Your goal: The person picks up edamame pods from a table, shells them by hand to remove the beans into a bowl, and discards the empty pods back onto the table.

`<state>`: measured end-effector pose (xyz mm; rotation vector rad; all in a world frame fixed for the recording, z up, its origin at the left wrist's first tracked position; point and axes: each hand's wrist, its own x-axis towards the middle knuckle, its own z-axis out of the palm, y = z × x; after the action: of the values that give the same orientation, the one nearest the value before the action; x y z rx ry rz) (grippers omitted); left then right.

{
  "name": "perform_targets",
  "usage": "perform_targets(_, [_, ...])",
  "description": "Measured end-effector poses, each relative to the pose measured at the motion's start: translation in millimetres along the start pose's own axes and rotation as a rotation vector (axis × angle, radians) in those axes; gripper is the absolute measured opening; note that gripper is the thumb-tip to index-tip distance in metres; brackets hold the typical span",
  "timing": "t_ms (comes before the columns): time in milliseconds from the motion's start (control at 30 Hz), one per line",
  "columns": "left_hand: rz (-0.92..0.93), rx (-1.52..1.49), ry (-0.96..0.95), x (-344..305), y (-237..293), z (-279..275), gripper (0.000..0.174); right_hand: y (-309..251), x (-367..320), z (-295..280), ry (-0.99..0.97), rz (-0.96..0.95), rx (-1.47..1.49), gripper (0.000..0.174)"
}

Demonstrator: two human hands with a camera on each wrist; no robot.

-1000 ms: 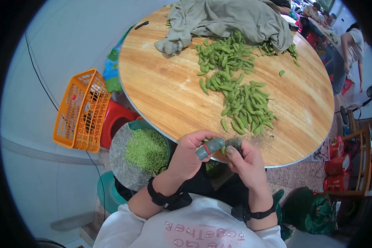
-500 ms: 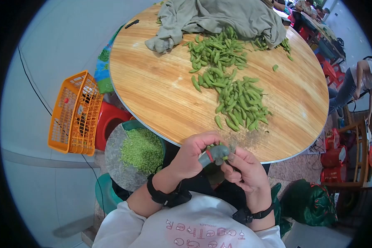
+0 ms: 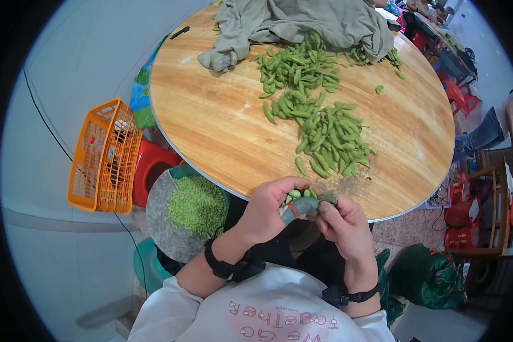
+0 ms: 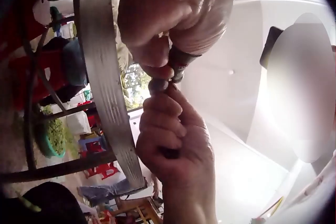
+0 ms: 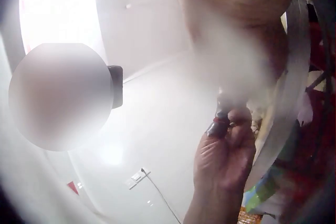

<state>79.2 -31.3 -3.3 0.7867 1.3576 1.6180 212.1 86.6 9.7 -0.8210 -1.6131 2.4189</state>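
Note:
Both hands meet at the fingertips just off the table's near edge. In the head view my left hand curls round several green soybeans. Its thumb wears a grey-green finger cover with a red band. Thumb and forefinger of my right hand come together in a pinch, a dark cover on the forefinger. I cannot tell what that pinch holds. Beyond the hands, green soybean pods lie in a long heap. Shelled soybeans fill a lined tub at lower left.
The round wooden table spans the middle, with a grey-green cloth over its far side. To the left are an orange basket and a red stool. A dark green sack stands at right, near a wooden chair.
The right hand dipped and came back up to the left thumb. A pod showed between the fingertips at first; now more soybeans show in the left hand. A person moved toward the right edge.

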Motion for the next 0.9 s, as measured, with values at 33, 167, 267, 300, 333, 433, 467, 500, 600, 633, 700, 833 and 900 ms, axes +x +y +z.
perform_targets(33, [0.002, 0.001, -0.002, 2, 0, -1, 0.029, -2, 0, 0, 0.001, -0.003, 0.000, 0.017])
perform_targets(167, [0.241, 0.374, 0.018, 4, -2, 4, 0.037, -3, 6, 7, 0.190, -0.315, -0.342, 0.011])
perform_targets(267, [0.304, 0.512, 0.104, 3, 0, 10, 0.039, 1, 8, 6, 0.183, -0.364, -0.345, 0.008])
perform_targets(300, [0.320, 0.560, 0.080, 3, 0, 8, 0.041, 4, 10, 5, 0.196, -0.389, -0.342, 0.008])
perform_targets(333, [0.336, 0.608, 0.055, 3, 0, 6, 0.042, 6, 11, 5, 0.208, -0.413, -0.339, 0.008])
perform_targets(433, [0.648, 0.853, -0.149, 0, -2, -7, 0.041, -2, 7, -6, -0.073, -0.023, 0.358, 0.007])
perform_targets(467, [0.644, 0.854, -0.148, 1, -3, -7, 0.041, -2, 8, -5, -0.075, -0.020, 0.360, 0.007])
perform_targets(500, [0.746, 0.782, -0.081, 2, -5, -6, 0.037, -2, 10, -1, -0.123, 0.019, 0.490, 0.008])
perform_targets(600, [0.740, 0.599, 0.113, 5, -13, -11, 0.027, -12, 11, -3, -0.153, 0.047, 0.349, 0.013])
perform_targets(633, [0.634, 0.489, 0.235, 5, -13, -13, 0.020, -15, 12, -4, -0.133, 0.034, 0.079, 0.016])
perform_targets(700, [0.441, 0.045, 0.277, 4, -2, -21, 0.016, -16, 21, -2, -0.129, -0.228, -0.350, 0.018])
perform_targets(833, [0.199, -0.430, 0.297, 6, 4, -24, 0.010, -22, 44, 20, 0.213, -0.583, -1.303, 0.021])
perform_targets(900, [0.143, -0.433, 0.341, 4, 2, -25, 0.008, -18, 55, 32, 0.365, -0.531, -1.625, 0.020])
